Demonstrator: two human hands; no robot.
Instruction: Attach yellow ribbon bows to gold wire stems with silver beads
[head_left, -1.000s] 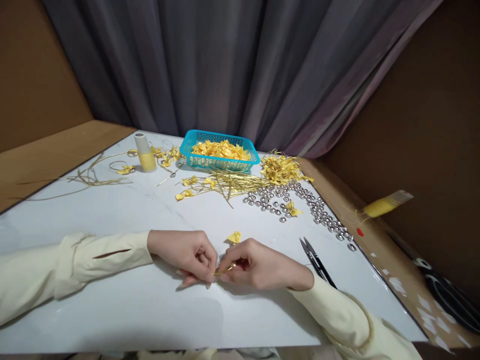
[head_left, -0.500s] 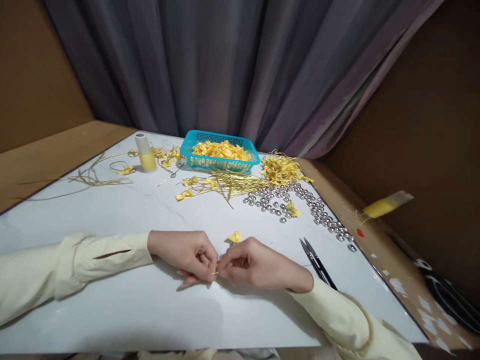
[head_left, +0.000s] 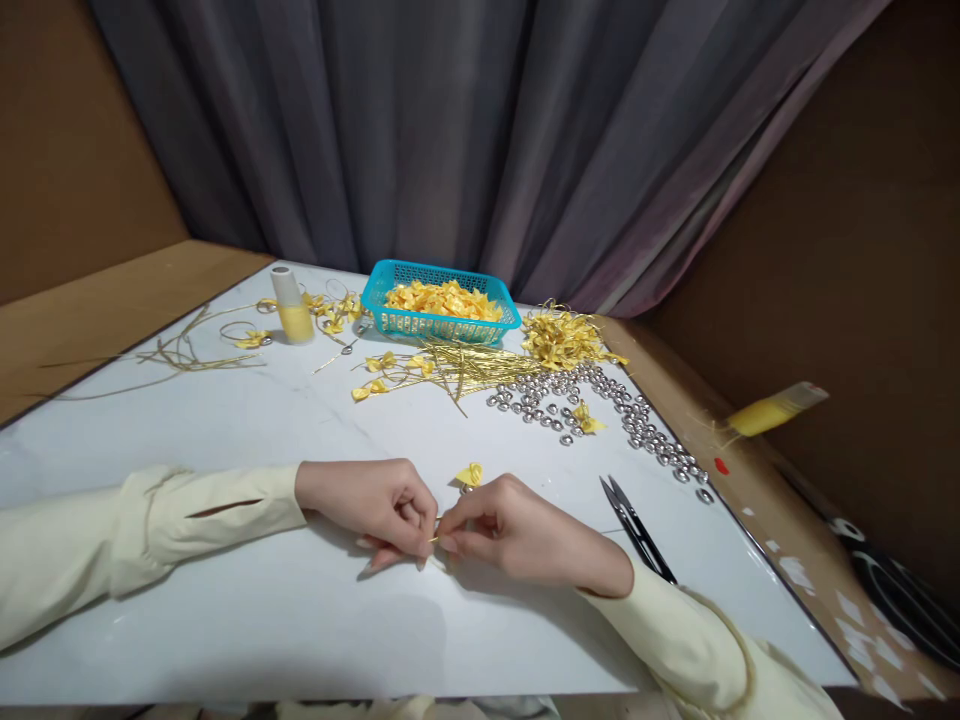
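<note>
My left hand [head_left: 390, 508] and my right hand [head_left: 510, 532] meet low over the white table, fingertips almost touching. Both are closed in a pinch on a thin gold cord [head_left: 433, 541], of which only a short bit shows between the fingers. Just beyond my right hand is a yellow ribbon bow [head_left: 470, 474] with a silver bead under it; whether it hangs on the same cord I cannot tell. To the right of my right wrist lie black thread snips [head_left: 637, 530], blades pointing away from me.
A turquoise basket [head_left: 442, 328] of yellow bows stands at the back. Before it lie gold cords [head_left: 480, 368], a heap of yellow ribbon pieces [head_left: 562, 338] and scattered silver beads [head_left: 540, 400]. A yellow thread spool [head_left: 291, 308] stands at the back left, another [head_left: 776, 410] at the right.
Both hands stay pinched together in nearly the same place. The bit of cord between the fingertips has shifted slightly upward, and my right wrist has moved a little to the right.
</note>
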